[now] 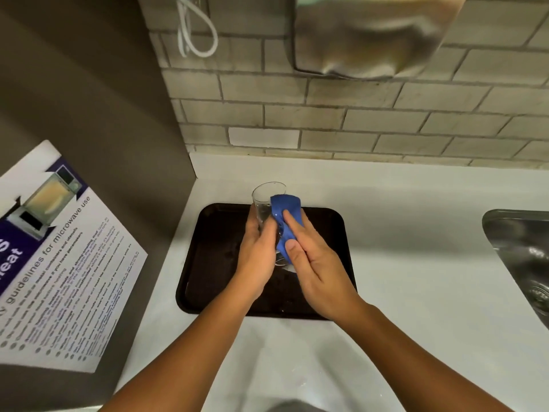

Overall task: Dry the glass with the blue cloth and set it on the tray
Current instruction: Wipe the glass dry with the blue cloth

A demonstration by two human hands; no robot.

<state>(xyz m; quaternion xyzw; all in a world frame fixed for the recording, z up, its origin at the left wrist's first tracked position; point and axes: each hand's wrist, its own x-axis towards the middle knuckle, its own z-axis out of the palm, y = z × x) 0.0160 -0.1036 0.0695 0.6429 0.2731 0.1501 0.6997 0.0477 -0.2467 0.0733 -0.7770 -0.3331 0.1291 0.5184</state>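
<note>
A clear drinking glass (265, 200) is held above the black tray (214, 263), its open mouth tilted away from me. My left hand (258, 251) wraps around its left side and lower part. My right hand (312, 260) presses a folded blue cloth (285, 208) against the glass's right side, thumb and fingers on the cloth. The base of the glass is mostly hidden between my hands. The tray lies flat on the white counter (401, 233) under both hands.
A steel sink (523, 251) sits at the right edge. A grey cabinet side with a microwave-use poster (59, 263) stands on the left. A tiled wall is behind, with a metal dispenser (371, 34) and a white cable (193, 31) hanging above.
</note>
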